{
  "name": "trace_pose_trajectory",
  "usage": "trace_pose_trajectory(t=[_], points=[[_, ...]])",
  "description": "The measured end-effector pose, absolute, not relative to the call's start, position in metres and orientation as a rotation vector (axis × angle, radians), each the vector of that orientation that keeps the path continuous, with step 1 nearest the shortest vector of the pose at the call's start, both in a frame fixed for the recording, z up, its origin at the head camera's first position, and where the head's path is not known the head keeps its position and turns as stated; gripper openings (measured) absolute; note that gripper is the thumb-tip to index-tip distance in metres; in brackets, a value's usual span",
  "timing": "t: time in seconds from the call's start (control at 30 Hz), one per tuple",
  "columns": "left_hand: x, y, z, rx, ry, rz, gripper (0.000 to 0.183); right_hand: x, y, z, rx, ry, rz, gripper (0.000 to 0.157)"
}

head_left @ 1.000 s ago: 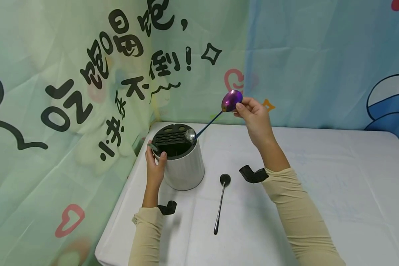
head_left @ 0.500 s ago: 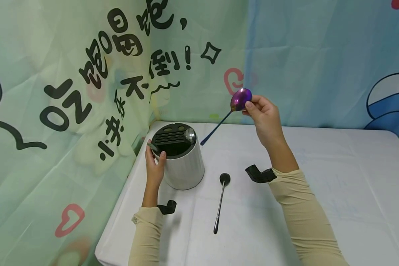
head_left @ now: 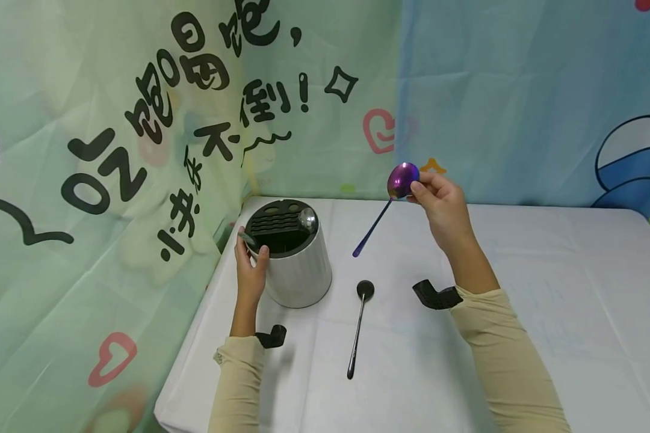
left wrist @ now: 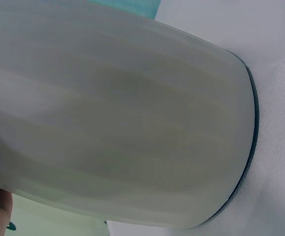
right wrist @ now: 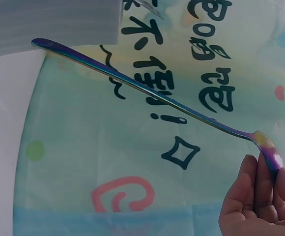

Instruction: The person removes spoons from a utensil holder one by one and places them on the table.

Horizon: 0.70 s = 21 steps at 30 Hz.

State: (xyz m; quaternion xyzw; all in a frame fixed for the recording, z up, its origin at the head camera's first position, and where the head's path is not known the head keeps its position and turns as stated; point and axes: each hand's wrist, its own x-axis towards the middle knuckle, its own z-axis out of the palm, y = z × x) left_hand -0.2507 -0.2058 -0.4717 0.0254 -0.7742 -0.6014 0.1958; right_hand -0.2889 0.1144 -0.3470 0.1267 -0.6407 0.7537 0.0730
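Note:
My right hand (head_left: 445,207) pinches a purple-blue iridescent spoon (head_left: 402,179) by its bowl, the long handle slanting down to the left over the table. In the right wrist view, thumb and fingers meet at the bowl of this spoon (right wrist: 157,96). On the left, my left hand (head_left: 251,273) holds the rim of a white cylindrical utensil holder (head_left: 302,279) with a black slotted top, thumb on the near side. A silver utensil (head_left: 307,220) with a rounded end stands in the holder's right side. A small dark green piece (head_left: 247,239) shows by the left fingers.
A long-handled spoon (head_left: 359,328) with a dark round bowl lies on the white tablecloth (head_left: 563,313) between the forearms. Printed fabric backdrops (head_left: 325,156) hang right behind and to the left of the table. Black wrist mounts (head_left: 437,297) project from both sleeves.
The iridescent spoon's handle end has left the holder's right side. My right hand has moved right with the spoon, then somewhat lower. My left hand stays on the holder.

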Motion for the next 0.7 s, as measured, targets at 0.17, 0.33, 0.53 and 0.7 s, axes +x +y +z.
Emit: trace_pose_trajectory(t=[0.17, 0.33, 0.53, 0.7], points=[[-0.25, -0.205, -0.471, 0.075, -2.164, -1.696, 0.096, -0.285, 0.122, -0.359, 0.339, -1.998, 2.255, 0.008], [-0.25, -0.205, -0.472, 0.078, -2.161, -1.693, 0.097, -0.281, 0.129, -0.372, 0.295, -2.07, 2.248, 0.005], [-0.25, -0.204, -0.471, 0.063, -2.161, -1.653, 0.101, -0.275, 0.135, -0.39, 0.257, -2.142, 2.228, 0.005], [-0.25, -0.205, -0.472, 0.056, -2.155, -1.668, 0.1, -0.271, 0.138, -0.404, 0.19, -2.303, 2.098, 0.012]])
